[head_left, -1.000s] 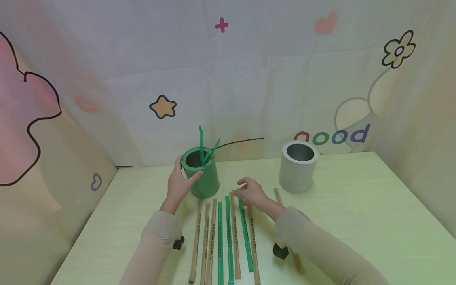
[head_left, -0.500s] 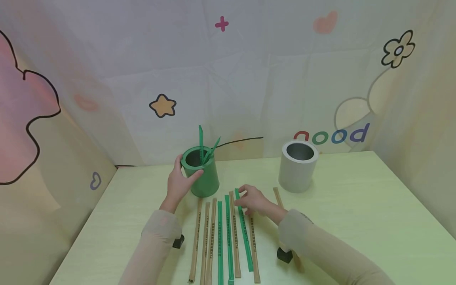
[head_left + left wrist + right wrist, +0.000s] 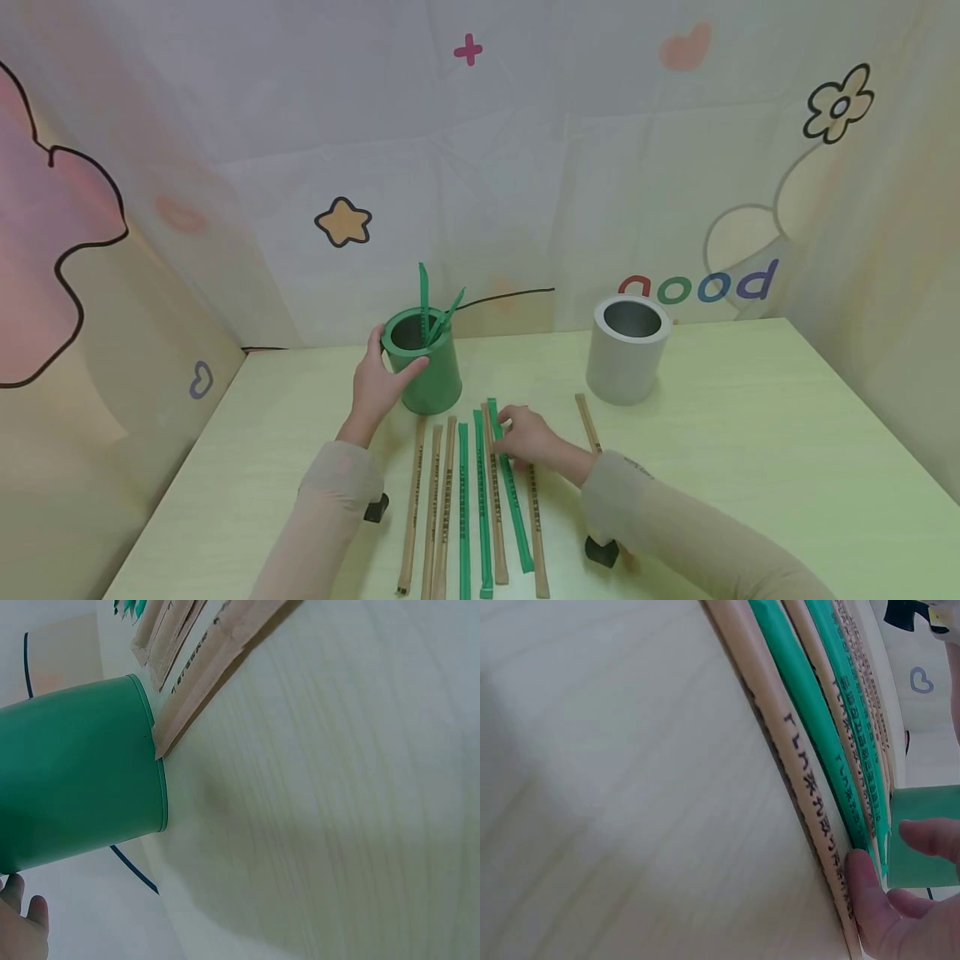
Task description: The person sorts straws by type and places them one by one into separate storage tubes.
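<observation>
My left hand (image 3: 375, 387) holds the green cup (image 3: 435, 383) at its rim, thumb in front and fingers at the left side. Two green wrapped straws (image 3: 423, 287) visibly stick up out of that cup. My right hand (image 3: 531, 437) is low over the upper part of a slanted green wrapped straw (image 3: 519, 521), thumb and fingers spread apart. In the right wrist view a fingertip (image 3: 864, 874) rests beside this straw, close to a brown wrapped straw (image 3: 810, 780). Whether the fingers bear on the green straw is hard to see.
Several brown and green wrapped straws lie side by side, among them a green one (image 3: 463, 508) and a brown one (image 3: 411, 533). Another brown straw (image 3: 587, 421) lies partly under the right sleeve. A white cup (image 3: 626, 367) stands at the back right, before a printed cloth (image 3: 510, 208).
My right hand has come down and slightly toward me over the green straw. That straw's far end has shifted left, up to the brown straw beside it. My left hand stays on the cup.
</observation>
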The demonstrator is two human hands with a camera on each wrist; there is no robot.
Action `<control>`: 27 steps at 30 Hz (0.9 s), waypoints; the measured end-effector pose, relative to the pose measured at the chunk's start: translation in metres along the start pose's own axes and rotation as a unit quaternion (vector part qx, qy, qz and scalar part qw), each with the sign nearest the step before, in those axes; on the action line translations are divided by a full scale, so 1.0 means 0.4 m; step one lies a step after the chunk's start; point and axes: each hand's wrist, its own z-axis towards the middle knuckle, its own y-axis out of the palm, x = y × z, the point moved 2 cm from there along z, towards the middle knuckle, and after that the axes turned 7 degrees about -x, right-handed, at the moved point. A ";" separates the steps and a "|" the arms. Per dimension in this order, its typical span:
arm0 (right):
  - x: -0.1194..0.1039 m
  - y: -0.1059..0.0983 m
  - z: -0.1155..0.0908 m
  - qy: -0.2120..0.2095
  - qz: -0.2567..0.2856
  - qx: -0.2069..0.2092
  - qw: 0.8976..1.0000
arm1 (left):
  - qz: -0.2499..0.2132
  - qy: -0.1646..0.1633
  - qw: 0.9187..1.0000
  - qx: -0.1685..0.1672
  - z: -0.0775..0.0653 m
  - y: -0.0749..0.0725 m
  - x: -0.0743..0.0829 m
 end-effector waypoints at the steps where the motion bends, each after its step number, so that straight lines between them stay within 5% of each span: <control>1: 0.001 0.002 -0.002 -0.001 -0.008 0.002 1.000 | 0.000 -0.001 1.000 0.000 0.000 0.000 0.000; 12: 0.008 0.014 -0.019 -0.032 -0.085 0.017 0.996 | 0.003 -0.001 1.000 0.001 -0.002 -0.002 0.002; 19: 0.014 0.023 -0.016 -0.070 -0.168 0.050 0.982 | 0.000 -0.002 1.000 -0.001 -0.002 -0.002 0.002; 27: 0.017 0.021 -0.018 -0.062 -0.165 0.058 0.983 | 0.001 -0.005 1.000 -0.003 0.000 0.000 0.000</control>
